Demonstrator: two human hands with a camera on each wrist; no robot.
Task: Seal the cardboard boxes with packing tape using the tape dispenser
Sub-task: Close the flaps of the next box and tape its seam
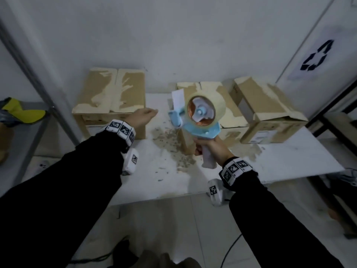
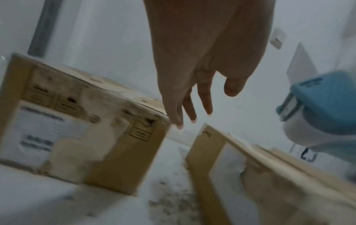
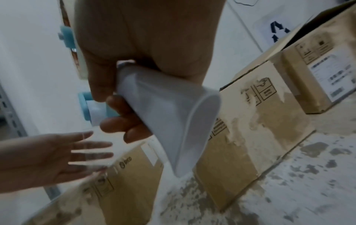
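Observation:
Three worn cardboard boxes stand on a white table (image 1: 280,167): a left box (image 1: 110,93), a middle box (image 1: 229,117) and a right box (image 1: 270,111). My right hand (image 1: 209,147) grips the white handle (image 3: 169,118) of a blue tape dispenser (image 1: 199,117), raised above the middle box (image 3: 250,121). Its roll of clear tape (image 1: 204,101) faces me. My left hand (image 1: 144,115) hovers with straight fingers (image 2: 192,109) over the near right corner of the left box (image 2: 86,124), holding nothing, left of the dispenser (image 2: 323,115).
Torn paper scraps (image 1: 170,136) litter the table between the boxes. A metal shelf post (image 1: 48,93) stands at the left with a yellow item (image 1: 23,111) on its shelf. A recycling sign (image 1: 316,57) hangs on the right wall. Cables (image 1: 231,248) lie on the floor.

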